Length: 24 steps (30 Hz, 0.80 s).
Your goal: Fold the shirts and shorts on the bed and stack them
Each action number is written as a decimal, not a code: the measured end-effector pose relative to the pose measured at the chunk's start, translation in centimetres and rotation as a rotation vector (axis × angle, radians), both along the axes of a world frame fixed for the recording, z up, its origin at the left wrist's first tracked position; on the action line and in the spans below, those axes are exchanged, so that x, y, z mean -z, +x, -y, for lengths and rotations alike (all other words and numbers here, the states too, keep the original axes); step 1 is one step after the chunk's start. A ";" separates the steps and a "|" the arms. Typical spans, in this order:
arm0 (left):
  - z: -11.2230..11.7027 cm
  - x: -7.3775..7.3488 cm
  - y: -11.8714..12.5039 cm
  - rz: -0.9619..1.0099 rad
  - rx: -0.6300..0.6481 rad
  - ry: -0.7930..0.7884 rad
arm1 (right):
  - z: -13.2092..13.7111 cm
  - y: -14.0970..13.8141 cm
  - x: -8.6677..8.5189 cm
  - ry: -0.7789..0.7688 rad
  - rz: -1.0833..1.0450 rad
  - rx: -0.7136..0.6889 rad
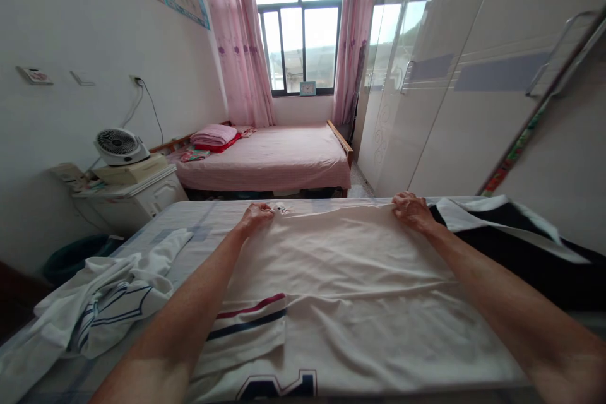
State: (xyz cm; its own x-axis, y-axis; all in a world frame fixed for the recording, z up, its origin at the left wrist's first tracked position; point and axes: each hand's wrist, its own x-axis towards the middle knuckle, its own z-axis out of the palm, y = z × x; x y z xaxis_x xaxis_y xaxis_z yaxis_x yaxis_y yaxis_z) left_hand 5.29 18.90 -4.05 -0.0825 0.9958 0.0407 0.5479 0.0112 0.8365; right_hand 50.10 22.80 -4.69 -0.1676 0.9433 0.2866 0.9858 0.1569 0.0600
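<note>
A white T-shirt point(350, 259) lies spread on the near bed, with a dark printed figure at its lower edge and a sleeve banded in red and navy. My left hand point(258, 214) pinches the shirt's far left corner, fingers closed on the cloth. At the far right corner, my right hand point(411, 209) is closed on the same edge. Between the hands the far edge runs nearly straight, and soft wrinkles cross the fabric. Beside my left forearm lies a crumpled white garment with navy stripes point(118, 303). Black and white clothing point(511, 240) rests beyond my right forearm.
The near bed's pale checked sheet point(208, 221) extends under the clothes. Beyond stands a pink-covered bed point(284, 151) with folded bedding point(215, 135). A white fan point(120, 145) sits on a bedside cabinet point(142, 199) at left. Tall glossy wardrobes point(440, 126) line the right side.
</note>
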 end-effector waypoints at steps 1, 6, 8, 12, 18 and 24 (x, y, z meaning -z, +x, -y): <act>0.0 -0.3 0.1 0.037 0.005 0.013 | 0.3 0.1 -0.3 0.041 -0.006 0.019; 2.5 -2.7 -0.7 0.189 0.072 0.201 | 3.8 1.9 -2.3 0.373 0.045 -0.052; 5.1 -3.6 -1.6 0.104 0.119 0.278 | 6.4 3.1 -2.7 0.460 0.099 -0.138; 11.7 -3.9 -2.9 -0.212 0.375 0.258 | 12.3 5.5 -1.6 0.443 0.196 -0.243; 16.3 -1.4 -2.7 -0.492 0.472 0.181 | 17.5 6.6 1.1 0.338 0.223 -0.214; 13.9 -0.6 -3.9 -0.526 0.174 0.351 | 19.5 6.0 -0.1 0.389 0.114 -0.136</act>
